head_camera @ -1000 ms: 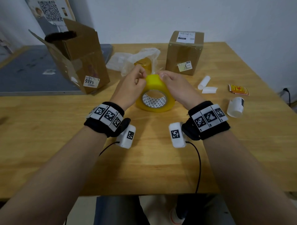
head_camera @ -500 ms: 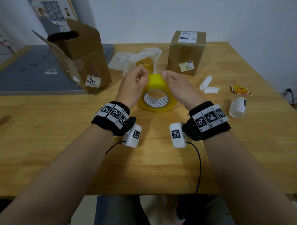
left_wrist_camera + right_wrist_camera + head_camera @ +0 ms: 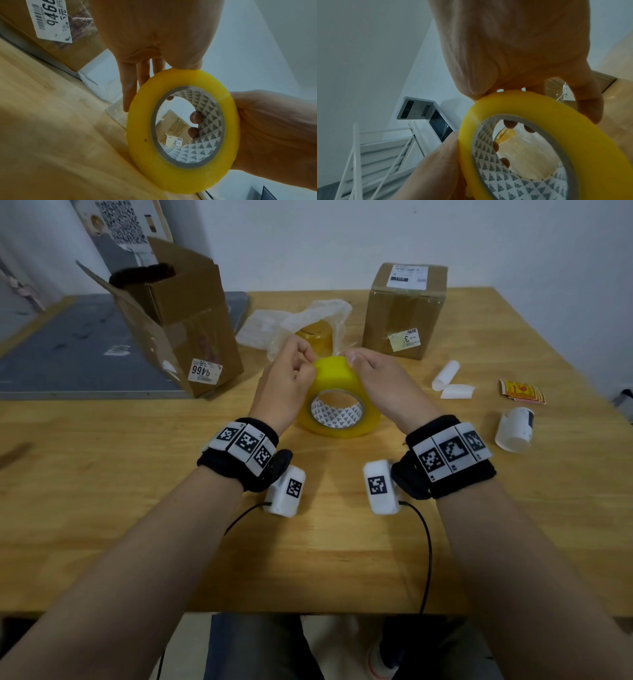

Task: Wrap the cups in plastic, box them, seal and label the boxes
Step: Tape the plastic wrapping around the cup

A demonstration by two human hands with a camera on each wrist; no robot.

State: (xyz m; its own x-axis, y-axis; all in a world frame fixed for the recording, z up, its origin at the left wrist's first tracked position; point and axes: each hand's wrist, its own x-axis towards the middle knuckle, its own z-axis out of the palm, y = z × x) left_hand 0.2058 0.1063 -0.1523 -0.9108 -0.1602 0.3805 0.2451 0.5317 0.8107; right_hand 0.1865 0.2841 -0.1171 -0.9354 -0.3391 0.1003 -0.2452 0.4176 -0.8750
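Right now you have the yellow tape roll (image 3: 337, 402) stood on edge, held between both hands over the middle of the table (image 3: 102, 474), its lower rim at or just above the wood. Your right hand (image 3: 387, 386) wraps the roll's right side, fingertips hooked through the core in the left wrist view, so it acts as the clamp. Your left hand (image 3: 289, 381) is curled, thumb and forefinger pinching at the top rim, probably picking for the tape's free end; I can't tell whether an end has lifted yet.

Roll upright makes sense: rim faces you, the end is easier to find.

Sealed box (image 3: 404, 309) with labels sits behind on the right, looks done. Open box (image 3: 178, 313) leans at left, flaps up, presumably what the tape is for. Amber cup (image 3: 317, 335) sits in loose plastic wrap (image 3: 291, 318) just behind your hands, not boxed yet.
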